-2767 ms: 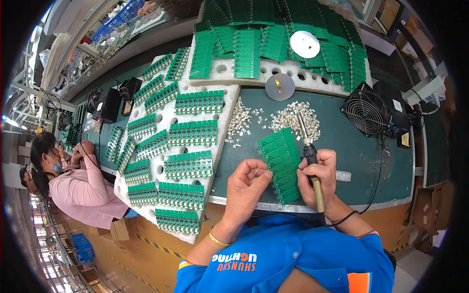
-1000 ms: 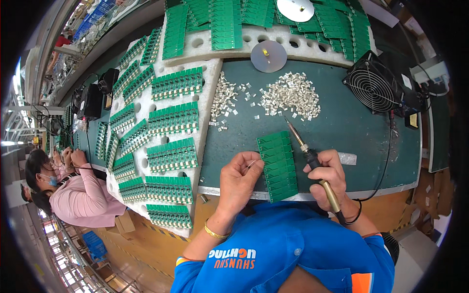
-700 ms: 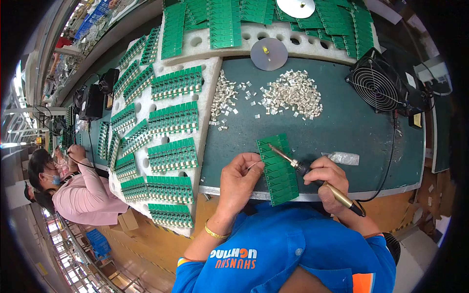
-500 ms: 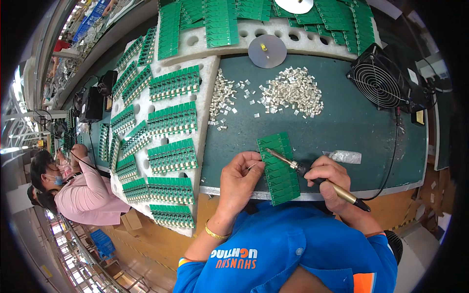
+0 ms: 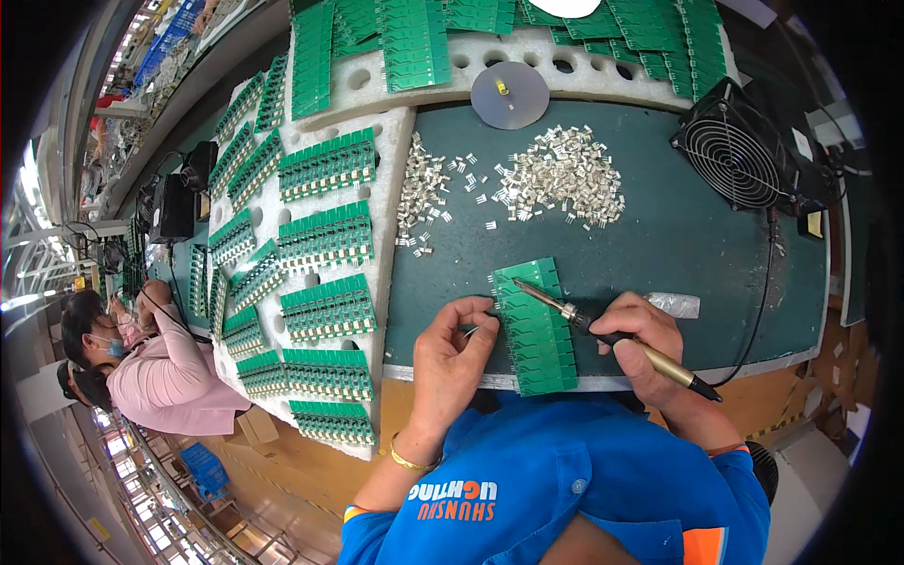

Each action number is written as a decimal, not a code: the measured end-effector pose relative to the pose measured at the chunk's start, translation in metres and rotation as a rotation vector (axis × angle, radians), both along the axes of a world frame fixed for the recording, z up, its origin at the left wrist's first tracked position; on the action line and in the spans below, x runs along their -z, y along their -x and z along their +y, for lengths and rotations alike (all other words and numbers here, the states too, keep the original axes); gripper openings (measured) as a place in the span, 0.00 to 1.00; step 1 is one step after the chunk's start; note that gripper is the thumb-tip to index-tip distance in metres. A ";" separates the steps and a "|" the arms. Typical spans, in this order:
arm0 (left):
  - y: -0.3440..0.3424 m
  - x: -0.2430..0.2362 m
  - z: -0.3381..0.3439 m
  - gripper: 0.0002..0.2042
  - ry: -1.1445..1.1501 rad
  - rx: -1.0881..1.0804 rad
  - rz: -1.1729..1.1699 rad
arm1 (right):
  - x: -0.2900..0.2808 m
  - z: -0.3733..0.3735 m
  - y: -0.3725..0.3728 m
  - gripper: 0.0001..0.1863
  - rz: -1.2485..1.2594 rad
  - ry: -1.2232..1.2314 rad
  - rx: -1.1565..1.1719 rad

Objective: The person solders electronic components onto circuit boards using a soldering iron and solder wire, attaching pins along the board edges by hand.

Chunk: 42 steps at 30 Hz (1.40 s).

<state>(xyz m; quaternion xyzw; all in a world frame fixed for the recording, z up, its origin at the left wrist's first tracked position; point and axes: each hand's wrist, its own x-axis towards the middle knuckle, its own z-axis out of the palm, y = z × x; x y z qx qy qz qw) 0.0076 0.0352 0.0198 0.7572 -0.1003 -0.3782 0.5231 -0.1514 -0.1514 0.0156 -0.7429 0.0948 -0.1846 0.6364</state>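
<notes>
Iron (image 5: 584, 323) now across board (image 5: 541, 350), benchtop (image 5: 669, 240) beneath

Free gap between parts pile (image 5: 565, 179), fan (image 5: 730, 155) (caged); packet (image 5: 680, 305) obstructs near right hand (image 5: 650, 325).

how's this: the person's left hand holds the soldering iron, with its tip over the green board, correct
Not quite, the hand is wrong: the head view shows the right hand holding the soldering iron, with its tip over the green board.

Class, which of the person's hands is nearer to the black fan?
Right. The right hand, gripping the soldering iron, is below and left of the fan in the picture; the left hand is farther left, past the green board.
</notes>
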 end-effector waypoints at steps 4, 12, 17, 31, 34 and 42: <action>0.000 -0.001 0.000 0.10 -0.006 0.002 -0.055 | -0.001 0.000 -0.003 0.16 0.024 -0.004 0.001; -0.006 0.003 0.004 0.06 0.340 -0.311 0.216 | -0.011 -0.013 -0.015 0.09 0.112 -0.129 0.054; -0.008 0.012 0.006 0.04 0.339 -0.250 0.106 | -0.016 -0.023 -0.033 0.05 0.115 -0.250 0.096; -0.014 0.014 -0.005 0.03 0.086 -0.034 -0.607 | -0.026 -0.023 -0.053 0.08 0.306 -0.130 0.089; -0.014 0.015 -0.007 0.03 0.082 -0.030 -0.619 | -0.026 -0.022 -0.056 0.08 0.302 -0.119 0.086; -0.014 0.015 -0.007 0.03 0.064 -0.008 -0.620 | -0.023 -0.022 -0.058 0.07 0.321 -0.103 0.081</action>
